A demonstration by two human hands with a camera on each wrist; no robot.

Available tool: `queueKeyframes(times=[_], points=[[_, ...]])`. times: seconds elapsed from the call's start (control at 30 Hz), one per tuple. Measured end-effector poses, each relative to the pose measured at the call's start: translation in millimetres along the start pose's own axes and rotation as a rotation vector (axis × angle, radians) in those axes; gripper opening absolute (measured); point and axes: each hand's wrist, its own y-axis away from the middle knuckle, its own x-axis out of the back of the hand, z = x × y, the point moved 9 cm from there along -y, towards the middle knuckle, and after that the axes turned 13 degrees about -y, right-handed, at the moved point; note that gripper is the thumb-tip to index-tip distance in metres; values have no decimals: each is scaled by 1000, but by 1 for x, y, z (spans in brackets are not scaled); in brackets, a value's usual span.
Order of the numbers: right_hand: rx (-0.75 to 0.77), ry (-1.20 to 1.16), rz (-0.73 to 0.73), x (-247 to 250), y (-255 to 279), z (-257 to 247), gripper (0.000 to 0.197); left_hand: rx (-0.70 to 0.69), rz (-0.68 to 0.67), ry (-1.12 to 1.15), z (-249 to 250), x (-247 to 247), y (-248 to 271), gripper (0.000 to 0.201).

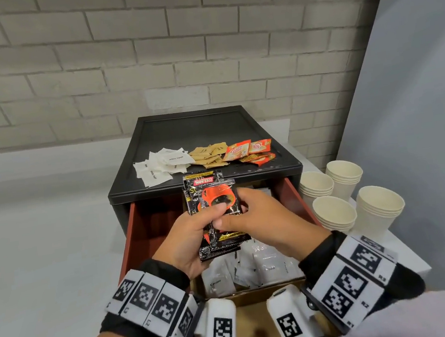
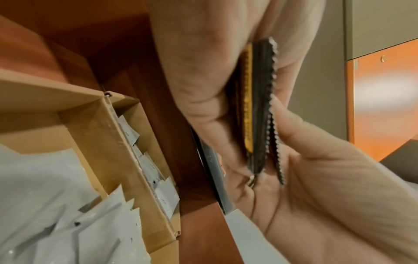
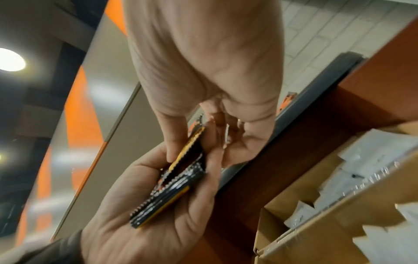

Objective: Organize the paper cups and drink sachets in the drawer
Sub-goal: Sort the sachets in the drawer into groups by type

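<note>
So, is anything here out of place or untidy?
Yes. Loose white sachets, brown sachets and orange sachets lie in piles on top of the black cabinet, not in the open drawer. Stacked white paper cups stand beside it. Both hands hold the uneven black coffee sachets.

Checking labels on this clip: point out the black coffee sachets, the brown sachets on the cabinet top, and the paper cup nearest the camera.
black coffee sachets [image 1: 210,195]: head view, printed front.
brown sachets [image 1: 208,154]: head view, middle of pile.
paper cup [image 1: 378,211]: head view, outer wall.
</note>
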Motion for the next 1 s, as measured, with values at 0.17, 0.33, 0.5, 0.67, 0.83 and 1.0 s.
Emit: queueKeyframes(times=[0.17, 0.33, 0.5, 0.67, 0.83, 1.0], points=[[-26, -237, 52, 6, -6, 15, 31, 56, 99, 32, -2, 9, -1, 25], [-17, -222, 229, 32, -5, 25, 25, 107, 241, -74, -11, 24, -7, 14], [193, 30, 224, 42, -5, 6, 25, 198, 280, -199, -21, 38, -7, 18], [109, -264, 271, 51, -3, 16, 14, 224, 340, -260, -25, 51, -8, 21], [-14, -524, 237, 43, -5, 28, 19, 199, 189, -287, -23, 29, -4, 21], [-186, -368, 242, 32, -9, 42, 28, 185, 88, -263, -22, 14, -3, 27]])
